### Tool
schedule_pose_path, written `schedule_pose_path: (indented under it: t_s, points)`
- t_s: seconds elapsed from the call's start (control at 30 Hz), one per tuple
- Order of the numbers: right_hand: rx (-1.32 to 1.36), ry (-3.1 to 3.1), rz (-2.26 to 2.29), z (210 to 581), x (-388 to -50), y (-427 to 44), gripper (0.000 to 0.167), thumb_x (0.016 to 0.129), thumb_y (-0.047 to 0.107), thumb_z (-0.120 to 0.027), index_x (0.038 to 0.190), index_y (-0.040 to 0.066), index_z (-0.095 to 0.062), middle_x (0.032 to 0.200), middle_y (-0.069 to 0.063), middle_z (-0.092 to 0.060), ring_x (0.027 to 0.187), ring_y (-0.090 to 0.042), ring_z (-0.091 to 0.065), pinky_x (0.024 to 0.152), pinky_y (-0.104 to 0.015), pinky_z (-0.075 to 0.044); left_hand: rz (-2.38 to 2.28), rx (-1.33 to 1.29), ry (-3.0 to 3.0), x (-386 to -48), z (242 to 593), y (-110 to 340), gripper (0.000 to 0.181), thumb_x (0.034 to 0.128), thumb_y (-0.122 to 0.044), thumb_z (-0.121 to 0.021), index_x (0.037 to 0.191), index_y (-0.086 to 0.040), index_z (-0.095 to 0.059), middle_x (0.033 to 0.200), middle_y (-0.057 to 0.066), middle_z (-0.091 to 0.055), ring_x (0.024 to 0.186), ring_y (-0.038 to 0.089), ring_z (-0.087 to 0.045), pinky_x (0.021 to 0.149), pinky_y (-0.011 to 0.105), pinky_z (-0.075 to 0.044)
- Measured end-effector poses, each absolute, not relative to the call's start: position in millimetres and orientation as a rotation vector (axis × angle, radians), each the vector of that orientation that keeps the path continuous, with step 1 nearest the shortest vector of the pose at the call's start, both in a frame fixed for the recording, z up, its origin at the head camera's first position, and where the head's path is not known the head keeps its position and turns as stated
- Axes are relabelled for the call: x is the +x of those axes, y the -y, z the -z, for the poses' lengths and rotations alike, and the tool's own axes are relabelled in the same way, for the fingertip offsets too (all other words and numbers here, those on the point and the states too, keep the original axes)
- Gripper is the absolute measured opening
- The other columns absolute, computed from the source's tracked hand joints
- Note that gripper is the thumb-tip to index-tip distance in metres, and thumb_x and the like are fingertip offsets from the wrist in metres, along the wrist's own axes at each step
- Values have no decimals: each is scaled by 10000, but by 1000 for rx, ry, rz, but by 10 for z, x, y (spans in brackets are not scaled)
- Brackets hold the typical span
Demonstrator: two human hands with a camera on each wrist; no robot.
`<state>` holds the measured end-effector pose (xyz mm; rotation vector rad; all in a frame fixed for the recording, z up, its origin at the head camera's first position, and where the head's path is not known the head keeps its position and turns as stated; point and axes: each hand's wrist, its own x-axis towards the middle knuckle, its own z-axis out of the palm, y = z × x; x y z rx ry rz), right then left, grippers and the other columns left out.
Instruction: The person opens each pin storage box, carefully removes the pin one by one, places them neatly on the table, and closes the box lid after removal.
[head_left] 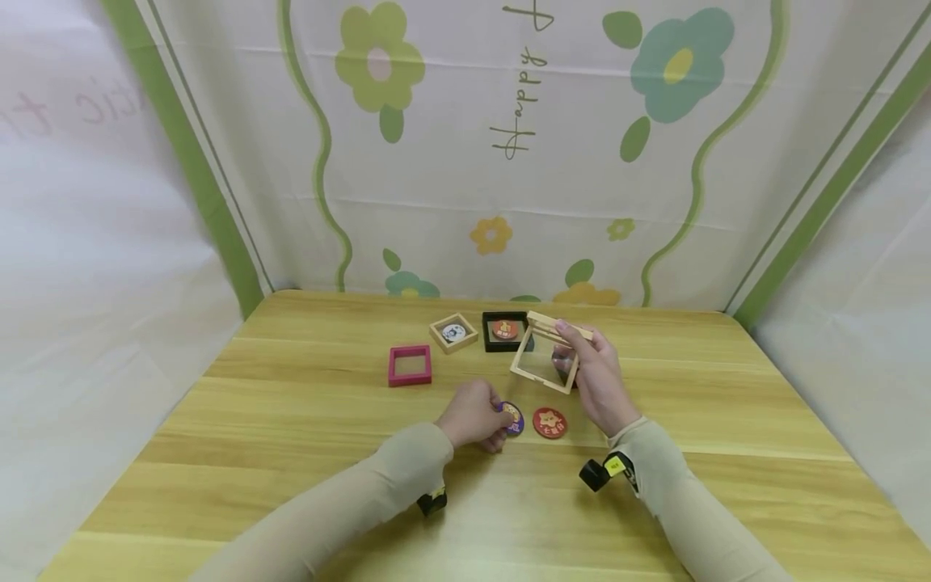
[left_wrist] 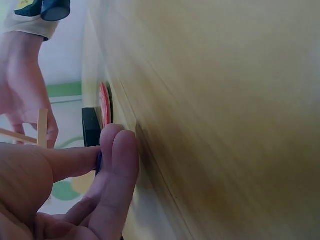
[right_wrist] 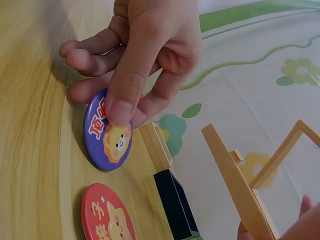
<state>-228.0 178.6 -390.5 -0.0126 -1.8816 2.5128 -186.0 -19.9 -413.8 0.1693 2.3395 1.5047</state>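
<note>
A round purple badge (right_wrist: 97,145) with a lion-like cartoon face is pinched between the thumb and fingers of my left hand (head_left: 473,414). It is tilted up from the wooden table, and in the left wrist view my fingers hide most of it. My right hand (head_left: 604,380) holds a light wooden-coloured hinged display frame (head_left: 541,381) by its upper right side, raised above the table. Its two halves are spread apart, and a clear film spans the lower one. Flat on the table beside the purple badge lies a red round badge (head_left: 549,423) with a star character.
Behind the hands stand a black frame (head_left: 502,347) around a red badge, a small tan frame (head_left: 465,343) around a white badge, and a magenta frame (head_left: 410,380). A dark object, unclear in kind, shows behind the held frame. A printed cloth (head_left: 436,178) hangs along the table's back edge.
</note>
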Motion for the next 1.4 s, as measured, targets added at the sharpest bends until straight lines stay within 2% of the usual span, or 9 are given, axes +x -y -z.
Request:
schedule_pose_path:
  t_s: [0.13, 0.37, 0.67, 0.77, 0.83, 0.93, 1.17, 1.4]
  points:
    - [-14, 1874, -2517, 3904, -2281, -1793, 401, 915, 363, -716, 1111, 90, -498, 1277, -130, -473, 981, -229, -552, 970, -420, -459, -1439, 177, -2368, -1860, 4124, 177, 200, 887, -5, -701, 713, 59, -626, 606, 141, -657, 501, 228, -660, 488, 318, -559]
    - [-31, 1864, -2518, 3896, -2281, -1796, 415, 916, 373, -711, 1139, 94, -500, 1245, -99, -488, 1007, -251, -538, 1016, -458, -420, -1387, 168, -2388, -1869, 4131, 132, 208, 891, -36, -715, 710, 48, -654, 595, 119, -656, 498, 207, -658, 488, 304, -557]
    - [-43, 1861, -2525, 3873, -2286, -1796, 429, 913, 377, -714, 1146, 92, -495, 1250, -104, -494, 1030, -265, -538, 1017, -455, -419, -1379, 170, -2406, -1910, 4126, 121, 288, 886, -37, -724, 634, 45, -611, 569, 131, -647, 486, 230, -657, 476, 314, -555]
    - [-41, 1874, -2521, 3873, -2290, -1800, 435, 913, 382, -713, 1156, 95, -494, 1258, -112, -493, 1020, -257, -544, 1014, -453, -421, -1365, 202, -2417, -1917, 4112, 153, 332, 915, -66, -697, 620, 36, -584, 576, 134, -648, 492, 236, -657, 477, 316, -554]
    - [-42, 1881, -2520, 3879, -2295, -1804, 439, 911, 382, -714, 1164, 96, -497, 1266, -122, -491, 1006, -246, -549, 1010, -448, -425, -1349, 231, -2435, -1925, 4097, 191, 337, 949, -105, -662, 647, 32, -601, 598, 132, -654, 512, 238, -659, 488, 315, -555]
    - [-43, 1884, -2519, 3892, -2295, -1808, 449, 912, 385, -712, 1176, 94, -493, 1276, -138, -487, 996, -244, -552, 1006, -447, -430, -1335, 258, -2464, -1936, 4070, 270, 307, 990, -178, -610, 776, 36, -663, 653, 121, -667, 570, 245, -663, 514, 305, -553]
    - [-43, 1873, -2521, 3906, -2293, -1805, 446, 919, 386, -703, 1172, 90, -485, 1301, -175, -477, 1007, -258, -555, 1007, -454, -430, -1433, 277, -2468, -1912, 3959, 526, 244, 1005, -226, -577, 1029, 2, -658, 814, 119, -692, 733, 314, -678, 599, 360, -564]
    - [-24, 1897, -2512, 3920, -2296, -1805, 436, 925, 388, -695, 1162, 85, -492, 1291, -180, -493, 1015, -269, -551, 1017, -474, -416, -1458, 371, -2544, -1811, 3916, 782, 254, 1008, -230, -569, 1035, 4, -665, 841, 68, -677, 788, 273, -657, 626, 322, -534]
